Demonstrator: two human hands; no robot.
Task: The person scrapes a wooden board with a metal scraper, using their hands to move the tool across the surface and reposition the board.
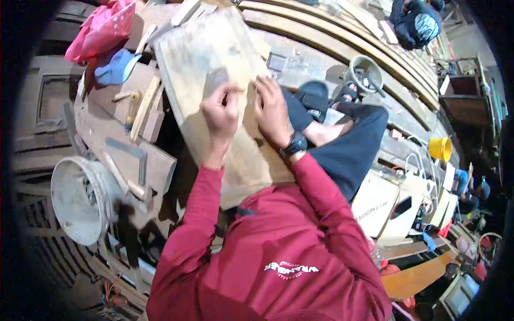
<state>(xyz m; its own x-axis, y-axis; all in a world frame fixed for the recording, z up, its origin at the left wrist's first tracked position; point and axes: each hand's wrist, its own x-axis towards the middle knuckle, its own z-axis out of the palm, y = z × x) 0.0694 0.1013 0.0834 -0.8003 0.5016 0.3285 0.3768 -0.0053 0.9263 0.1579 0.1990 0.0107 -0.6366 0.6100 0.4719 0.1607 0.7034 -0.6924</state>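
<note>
A wide pale wooden board [198, 48] with dark stains lies in front of my body. My left hand [220, 111] is above the board with its fingers curled into a pinch; whatever is in it, if anything, is too small to make out. Just beyond it, a grey rectangular patch or block [216, 78] lies on the board. My right hand [271, 109], with a black watch [296, 143] on the wrist, rests near the board's right side, fingers extended and lying over the wood. The two hands are close together but apart.
On the left are a white bucket [80, 200], a chisel-like tool [133, 109], a metal square [131, 152] and wood offcuts. A pink bag [101, 32] and blue cap [116, 67] lie farther back. Right: a bucket [365, 74], a yellow pail [439, 149], another person [417, 24].
</note>
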